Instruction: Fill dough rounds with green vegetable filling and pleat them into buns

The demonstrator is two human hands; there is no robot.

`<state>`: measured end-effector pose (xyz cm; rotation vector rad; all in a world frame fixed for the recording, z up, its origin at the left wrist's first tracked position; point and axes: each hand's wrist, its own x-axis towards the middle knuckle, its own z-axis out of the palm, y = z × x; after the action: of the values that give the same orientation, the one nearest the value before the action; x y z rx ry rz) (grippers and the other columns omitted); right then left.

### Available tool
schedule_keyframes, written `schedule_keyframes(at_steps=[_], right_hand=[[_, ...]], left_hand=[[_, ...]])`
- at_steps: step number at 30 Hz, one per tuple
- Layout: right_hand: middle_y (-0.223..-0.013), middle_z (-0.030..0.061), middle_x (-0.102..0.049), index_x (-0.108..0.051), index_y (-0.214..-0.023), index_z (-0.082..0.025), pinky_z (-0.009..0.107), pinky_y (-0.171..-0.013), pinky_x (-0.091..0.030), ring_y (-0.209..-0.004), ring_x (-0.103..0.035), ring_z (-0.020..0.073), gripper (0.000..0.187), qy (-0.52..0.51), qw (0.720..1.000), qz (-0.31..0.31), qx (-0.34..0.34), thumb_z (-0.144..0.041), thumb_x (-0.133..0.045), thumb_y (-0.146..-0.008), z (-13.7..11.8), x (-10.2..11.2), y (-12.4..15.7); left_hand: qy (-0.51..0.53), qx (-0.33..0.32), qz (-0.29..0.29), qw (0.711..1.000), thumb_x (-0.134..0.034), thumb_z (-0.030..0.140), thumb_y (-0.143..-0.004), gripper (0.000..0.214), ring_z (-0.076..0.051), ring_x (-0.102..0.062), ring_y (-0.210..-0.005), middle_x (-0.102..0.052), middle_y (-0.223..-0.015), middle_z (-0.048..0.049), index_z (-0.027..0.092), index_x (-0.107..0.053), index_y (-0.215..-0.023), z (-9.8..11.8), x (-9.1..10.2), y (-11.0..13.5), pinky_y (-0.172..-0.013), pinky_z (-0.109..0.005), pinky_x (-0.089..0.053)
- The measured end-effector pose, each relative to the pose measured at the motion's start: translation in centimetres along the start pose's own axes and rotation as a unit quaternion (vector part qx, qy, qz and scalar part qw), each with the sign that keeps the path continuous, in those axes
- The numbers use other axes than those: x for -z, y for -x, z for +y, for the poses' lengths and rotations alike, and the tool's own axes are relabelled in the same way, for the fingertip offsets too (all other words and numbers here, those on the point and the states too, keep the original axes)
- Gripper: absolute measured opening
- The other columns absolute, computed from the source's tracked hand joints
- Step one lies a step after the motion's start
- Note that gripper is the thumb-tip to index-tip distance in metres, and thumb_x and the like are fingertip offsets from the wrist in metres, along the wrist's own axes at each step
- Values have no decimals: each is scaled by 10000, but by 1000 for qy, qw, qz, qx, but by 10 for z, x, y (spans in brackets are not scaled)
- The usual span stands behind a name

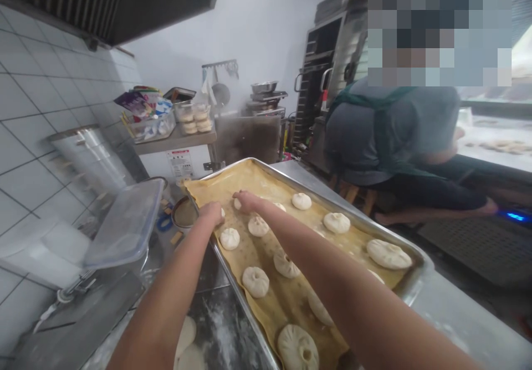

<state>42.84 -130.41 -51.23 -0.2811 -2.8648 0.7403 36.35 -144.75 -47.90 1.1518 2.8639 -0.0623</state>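
Observation:
A steel baking tray lined with a yellow floured cloth runs away from me, with several pleated white dough buns in rows on it. My left hand reaches the far left part of the cloth, touching a bun that it mostly hides. My right hand lies just beyond, with its fingers over another small bun. Neither grip is clear from this angle. Both forearms cover the middle of the tray.
Floured steel worktop holds flat dough rounds at lower left. A plastic box and metal bowl stand left of the tray. A person in a green apron works at right, beside a rack oven.

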Motion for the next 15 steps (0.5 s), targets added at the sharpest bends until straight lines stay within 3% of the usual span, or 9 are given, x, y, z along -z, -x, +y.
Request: schedule_keyframes(at_steps=[4, 8, 10, 12, 13, 15], right_hand=[[-1093, 145, -477, -437, -1136, -42, 277, -811, -360, -948, -477, 188, 549, -32, 997, 72, -3, -178, -629, -640, -19, 23, 17], [-1152, 96, -431, -398, -1167, -132, 269, -843, -365, -1000, -447, 163, 485, -77, 984, 160, 27, -273, -562, -733, -51, 71, 69], [-1176, 59, -411, -386, -1166, -193, 264, -834, -384, -1037, -421, 146, 389, -118, 967, 220, 47, -279, -476, -797, -69, 90, 118], [-1148, 54, -434, -422, -1122, -207, 261, -787, -416, -1008, -442, 149, 305, -202, 924, 319, 60, -252, -437, -821, -86, 94, 180], [-1110, 56, -460, -442, -1093, -208, 266, -768, -425, -978, -458, 154, 271, -231, 902, 362, 41, -237, -430, -823, -94, 89, 214], [-1002, 57, -506, -473, -1027, -201, 279, -739, -428, -886, -494, 158, 212, -254, 873, 413, -42, -198, -422, -821, -110, 65, 282]], left_hand=[[13, -5, 52, 999, -722, 299, -493, 513, -291, -497, -961, -559, -1005, -156, 136, -556, -950, 8, 6, 15, -794, -366, -373], [55, -14, 132, 990, -576, 367, -668, 509, -253, -436, -1049, -495, -1098, -149, 129, -461, -1102, 14, 23, 57, -885, -363, -328], [90, -15, 180, 979, -475, 334, -750, 440, -209, -405, -1089, -464, -1142, -134, 132, -419, -1137, 18, 32, 96, -926, -327, -303], [184, -24, 261, 947, -432, 318, -776, 376, -186, -383, -1117, -445, -1174, -113, 154, -432, -1114, 23, 33, 147, -958, -310, -285], [251, -28, 299, 920, -429, 317, -777, 352, -187, -380, -1123, -444, -1182, -105, 166, -450, -1094, 25, 29, 177, -968, -320, -281], [354, -5, 316, 880, -422, 331, -777, 337, -199, -396, -1117, -470, -1162, -94, 186, -467, -1078, 28, 11, 240, -971, -358, -291]])
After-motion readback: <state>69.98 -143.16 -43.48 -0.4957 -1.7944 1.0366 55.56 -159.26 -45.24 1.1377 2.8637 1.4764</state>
